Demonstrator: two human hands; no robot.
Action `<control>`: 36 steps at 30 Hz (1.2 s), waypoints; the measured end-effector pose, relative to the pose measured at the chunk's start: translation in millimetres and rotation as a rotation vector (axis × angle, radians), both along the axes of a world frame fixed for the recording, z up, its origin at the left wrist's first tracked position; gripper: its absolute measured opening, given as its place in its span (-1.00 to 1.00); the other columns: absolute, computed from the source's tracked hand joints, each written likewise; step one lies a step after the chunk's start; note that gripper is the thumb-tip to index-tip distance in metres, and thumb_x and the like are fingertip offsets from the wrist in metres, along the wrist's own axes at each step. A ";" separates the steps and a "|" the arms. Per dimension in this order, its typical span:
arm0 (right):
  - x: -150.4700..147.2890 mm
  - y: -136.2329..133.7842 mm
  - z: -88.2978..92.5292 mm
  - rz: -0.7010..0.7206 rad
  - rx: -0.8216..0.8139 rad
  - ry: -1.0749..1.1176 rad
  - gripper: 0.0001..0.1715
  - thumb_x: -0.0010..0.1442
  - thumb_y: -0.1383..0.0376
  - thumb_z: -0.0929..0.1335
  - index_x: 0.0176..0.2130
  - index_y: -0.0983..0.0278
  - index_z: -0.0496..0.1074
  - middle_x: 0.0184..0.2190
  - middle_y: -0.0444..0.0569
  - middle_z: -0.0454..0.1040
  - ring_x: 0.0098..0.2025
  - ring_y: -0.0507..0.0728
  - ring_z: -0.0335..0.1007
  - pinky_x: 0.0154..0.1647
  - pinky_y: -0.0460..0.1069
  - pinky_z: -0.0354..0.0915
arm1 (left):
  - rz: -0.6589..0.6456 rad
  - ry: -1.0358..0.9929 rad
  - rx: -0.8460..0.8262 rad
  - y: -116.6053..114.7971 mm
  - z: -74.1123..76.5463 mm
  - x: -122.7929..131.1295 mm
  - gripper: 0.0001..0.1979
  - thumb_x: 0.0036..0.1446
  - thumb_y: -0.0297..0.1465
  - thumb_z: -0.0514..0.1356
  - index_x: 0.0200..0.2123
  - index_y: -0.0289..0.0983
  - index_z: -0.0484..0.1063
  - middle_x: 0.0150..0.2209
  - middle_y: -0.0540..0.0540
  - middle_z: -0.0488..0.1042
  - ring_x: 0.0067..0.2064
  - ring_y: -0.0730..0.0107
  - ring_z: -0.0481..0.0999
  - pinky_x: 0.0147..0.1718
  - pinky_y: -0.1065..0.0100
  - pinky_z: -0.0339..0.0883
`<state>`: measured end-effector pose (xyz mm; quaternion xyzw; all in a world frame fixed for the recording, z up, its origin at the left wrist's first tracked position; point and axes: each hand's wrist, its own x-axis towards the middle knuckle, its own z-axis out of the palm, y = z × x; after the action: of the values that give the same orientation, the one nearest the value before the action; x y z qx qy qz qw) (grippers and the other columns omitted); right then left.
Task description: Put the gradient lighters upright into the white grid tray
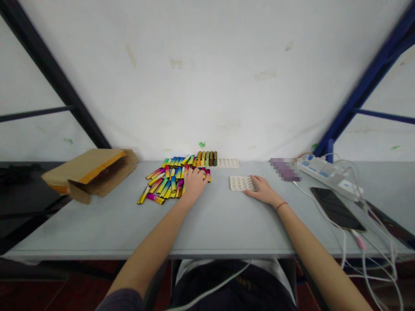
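A heap of several rainbow-coloured flat sticks lies on the grey table. My left hand rests on the right side of that heap, fingers curled over some sticks. Behind it several sticks stand upright in a row. My right hand lies flat with fingers stretched out, touching the right edge of a white tray with round holes. A second white holed tray sits farther back by the wall.
An open cardboard box lies on its side at the left. At the right are a dark phone, a white power strip, several white cables and a blurred purple item.
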<state>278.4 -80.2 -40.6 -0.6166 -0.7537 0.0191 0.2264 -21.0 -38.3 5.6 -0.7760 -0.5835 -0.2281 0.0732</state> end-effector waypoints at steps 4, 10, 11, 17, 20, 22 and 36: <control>-0.7 -1.3 1.6 -0.003 -0.011 -0.001 -0.16 0.07 -0.08 0.38 0.18 0.34 0.31 0.10 0.25 0.42 0.14 0.36 0.34 0.19 0.16 0.22 | -0.046 -0.002 -0.025 5.9 -4.8 1.0 -0.68 0.27 -0.22 0.05 -0.19 -0.18 0.58 -0.05 -0.25 0.45 0.05 -0.05 0.27 0.04 -0.06 0.08; -0.8 -0.8 2.2 -0.011 -0.032 -0.015 -0.12 0.09 -0.08 0.37 0.21 0.40 0.27 0.16 0.29 0.36 0.20 0.35 0.29 0.25 0.16 0.17 | -0.143 0.034 -0.072 4.7 -15.7 10.3 -0.67 0.29 -0.28 0.01 -0.10 -0.15 0.56 -0.08 -0.24 0.52 0.03 -0.01 0.28 0.01 -0.03 0.09; -0.8 -0.6 2.2 -0.010 -0.035 -0.014 -0.11 0.09 -0.08 0.37 0.21 0.42 0.26 0.17 0.30 0.35 0.20 0.35 0.28 0.25 0.16 0.16 | -0.156 0.044 -0.087 2.9 -15.7 11.1 -0.68 0.29 -0.29 0.02 -0.09 -0.15 0.56 -0.10 -0.23 0.53 0.02 0.01 0.29 0.00 -0.02 0.10; 0.1 -0.4 -0.2 -0.006 -0.050 -0.003 -0.10 0.09 -0.08 0.37 0.22 0.43 0.25 0.18 0.30 0.34 0.22 0.35 0.26 0.26 0.16 0.15 | -0.205 0.094 -0.103 -7.0 -12.7 17.6 -0.66 0.34 -0.24 -0.04 -0.12 -0.18 0.52 -0.14 -0.19 0.56 -0.01 0.10 0.38 -0.02 0.10 0.13; -1.1 -1.1 1.7 -0.018 -0.050 -0.012 -0.09 0.10 -0.08 0.37 0.23 0.44 0.24 0.18 0.31 0.34 0.21 0.34 0.26 0.25 0.17 0.15 | -0.204 0.085 -0.117 -7.6 -13.6 20.5 -0.67 0.34 -0.28 -0.04 -0.09 -0.19 0.49 -0.14 -0.19 0.54 -0.03 0.12 0.43 -0.03 0.13 0.15; -5.5 0.7 8.8 -0.042 -0.006 -0.032 -0.12 0.13 -0.07 0.36 0.24 0.40 0.24 0.20 0.29 0.32 0.24 0.35 0.23 0.25 0.21 0.14 | -0.195 0.069 -0.149 -7.1 -14.2 21.6 -0.67 0.34 -0.30 -0.04 -0.02 -0.21 0.46 -0.11 -0.20 0.53 -0.02 0.12 0.45 -0.03 0.14 0.18; -94.6 104.2 50.7 0.311 -0.094 -0.243 -0.59 0.28 0.35 0.30 0.10 0.23 0.47 0.02 0.09 0.54 0.04 0.18 0.47 0.07 -0.01 0.28 | -0.238 -0.193 -0.334 -3.5 -17.4 15.4 -0.74 0.25 -0.46 0.02 -0.04 -0.36 0.38 -0.04 -0.30 0.45 0.03 0.17 0.47 0.06 0.20 0.31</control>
<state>183.8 24.0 10.1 -0.5003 -0.8601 0.0142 0.0991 -5.5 -41.8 -11.8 -0.8153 -0.5219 -0.2085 -0.1397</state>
